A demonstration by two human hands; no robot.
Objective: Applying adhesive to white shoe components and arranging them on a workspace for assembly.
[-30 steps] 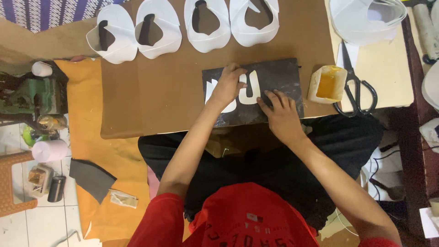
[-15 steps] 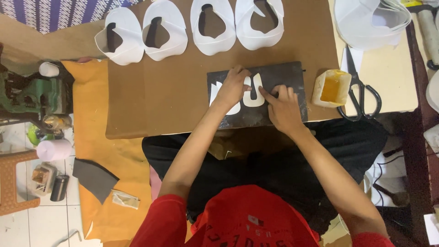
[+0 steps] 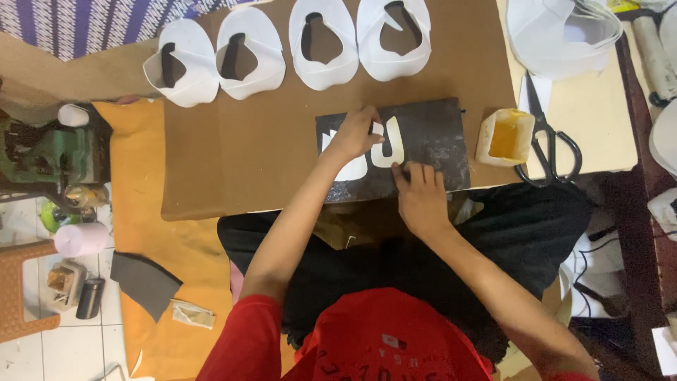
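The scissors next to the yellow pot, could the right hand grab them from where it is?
Probably yes. The right hand rests on the dark board, and the scissors lie just beyond the yellow pot, uncovered. It would only need to pass over or round the pot.

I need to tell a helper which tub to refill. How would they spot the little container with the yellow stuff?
Find the dark slab at the near edge of the brown board. Just beside it, between it and black scissors, sits the small square tub, the only open container holding yellow-orange liquid.
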